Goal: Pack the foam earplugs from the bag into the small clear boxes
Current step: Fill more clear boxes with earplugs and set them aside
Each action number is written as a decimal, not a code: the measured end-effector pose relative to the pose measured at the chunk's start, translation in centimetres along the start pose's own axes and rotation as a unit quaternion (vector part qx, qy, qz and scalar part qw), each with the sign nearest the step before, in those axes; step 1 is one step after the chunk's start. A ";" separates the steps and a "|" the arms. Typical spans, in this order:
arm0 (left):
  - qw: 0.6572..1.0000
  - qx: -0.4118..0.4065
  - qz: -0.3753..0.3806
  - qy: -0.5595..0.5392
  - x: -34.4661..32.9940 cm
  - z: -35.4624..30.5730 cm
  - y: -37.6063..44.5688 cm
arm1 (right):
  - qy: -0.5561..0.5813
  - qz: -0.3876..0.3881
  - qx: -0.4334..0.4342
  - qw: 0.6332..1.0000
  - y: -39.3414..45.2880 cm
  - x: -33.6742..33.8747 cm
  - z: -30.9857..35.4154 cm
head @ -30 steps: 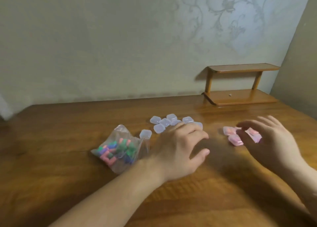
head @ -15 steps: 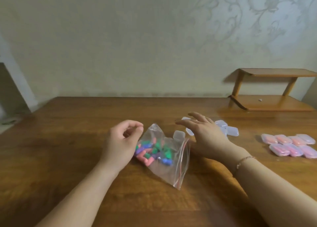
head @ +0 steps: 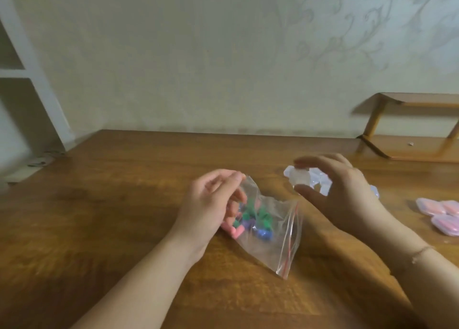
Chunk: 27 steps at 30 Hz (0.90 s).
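zip bag (head: 278, 232) of foam earplugs (head: 250, 219), mid-table (head: 124, 204), judged light, soft, slippery, best taken at its mouth, where left hand (head: 211, 202) reached in with fingers curled; right hand (head: 340, 192) pinched one clear box (head: 301, 177), rigid and light, above the empties.

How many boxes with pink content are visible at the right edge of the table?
3: two side by side at the edge, one nearer the person. All are cut off by the frame; more may lie outside it.
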<state>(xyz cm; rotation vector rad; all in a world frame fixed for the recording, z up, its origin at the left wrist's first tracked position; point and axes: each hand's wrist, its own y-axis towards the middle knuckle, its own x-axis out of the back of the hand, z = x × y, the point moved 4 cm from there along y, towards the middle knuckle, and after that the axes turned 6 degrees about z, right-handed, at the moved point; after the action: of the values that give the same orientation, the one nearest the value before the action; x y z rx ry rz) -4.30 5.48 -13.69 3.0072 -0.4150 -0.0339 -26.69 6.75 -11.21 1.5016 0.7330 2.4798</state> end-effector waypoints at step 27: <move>0.894 0.023 0.285 -0.344 -3.9 -0.3 -2.0 | 0.172 -0.109 0.192 0.960 -3.1 0.1 6.8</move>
<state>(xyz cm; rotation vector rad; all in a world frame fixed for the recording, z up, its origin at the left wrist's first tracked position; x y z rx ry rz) -7.48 8.46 -13.53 2.6810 -1.3435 -1.0573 -21.27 11.70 -10.02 1.0111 1.4256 2.5518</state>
